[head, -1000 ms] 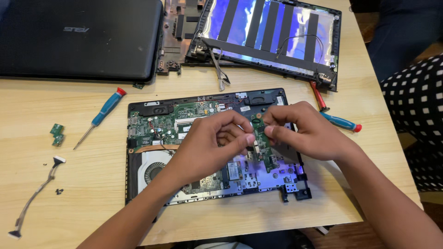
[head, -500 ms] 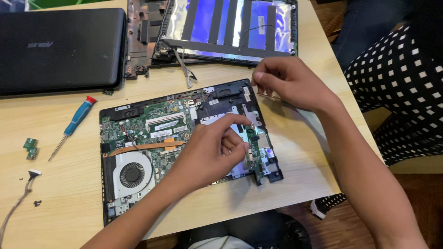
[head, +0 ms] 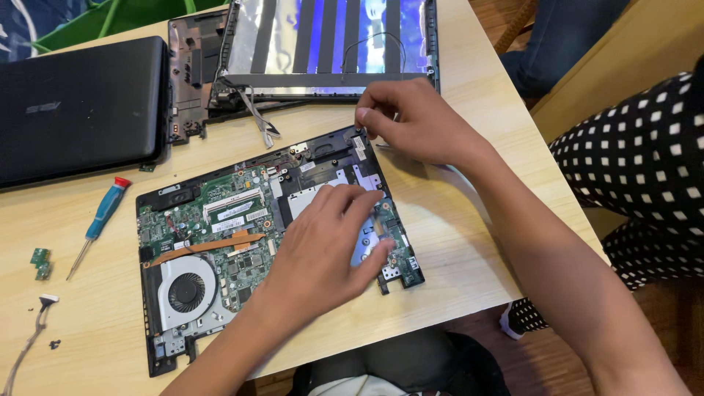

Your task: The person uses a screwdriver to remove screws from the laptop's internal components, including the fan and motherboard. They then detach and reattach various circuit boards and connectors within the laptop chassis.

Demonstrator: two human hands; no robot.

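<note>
Your left hand (head: 330, 246) lay flat, fingers spread, on the right half of the opened laptop base (head: 220, 242), which sat in the middle of the wooden table (head: 455, 242). Your right hand (head: 411, 121) was pinched narrow at the base's far right corner; what it gripped, I could not tell. White rectangular labels (head: 227, 220) sat on the green board above the round fan (head: 187, 292). A blue screwdriver (head: 103, 220) lay left of the base.

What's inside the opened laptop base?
Inside the laptop base you can see a green circuit board, a round fan and an orange strip. The left hand covers parts on the right side, so those can't be seen.
</note>
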